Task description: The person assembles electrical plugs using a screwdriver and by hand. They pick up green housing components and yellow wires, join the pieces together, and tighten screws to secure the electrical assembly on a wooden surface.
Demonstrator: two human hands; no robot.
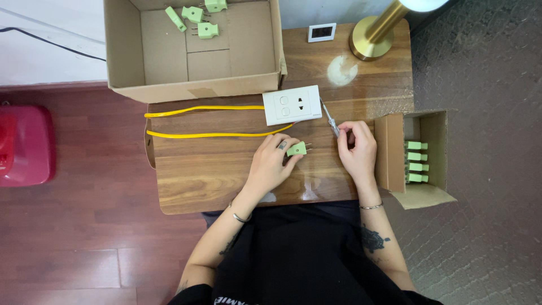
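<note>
a small pale green plastic plug (297, 149) with two metal prongs is pinched between the thumb and fingers of the left hand (272, 164), just above a small brown wooden table (214, 169); the prongs are turned toward the right hand. the left hand is closed on the plug, with a ring seen on one finger and a thin bangle at the wrist.

a slim screwdriver with a clear handle and metal shaft (331, 120) is gripped by the right hand (357, 149), whose fingers are curled around its lower end; the shaft slants up toward a white rectangular wall socket plate (292, 104) lying flat on the table. the two hands are held near each other but apart, with a strip of bare wood between them.

two lengths of yellow cable (203, 121) are run leftward from the socket plate across the table top.

a large open cardboard box (169, 85) is set at the far edge of the table, and several loose green plugs (197, 20) are lying in its far part. a smaller open cardboard box (389, 147) is placed at the right edge of the table, just beside the right hand, with a stacked row of green plugs (416, 161) inside.

a brass lamp base (370, 42) and a small white square display (322, 32) are seen at the far right corner of the table. a red object (25, 144) is standing on the wooden floor at the left.
</note>
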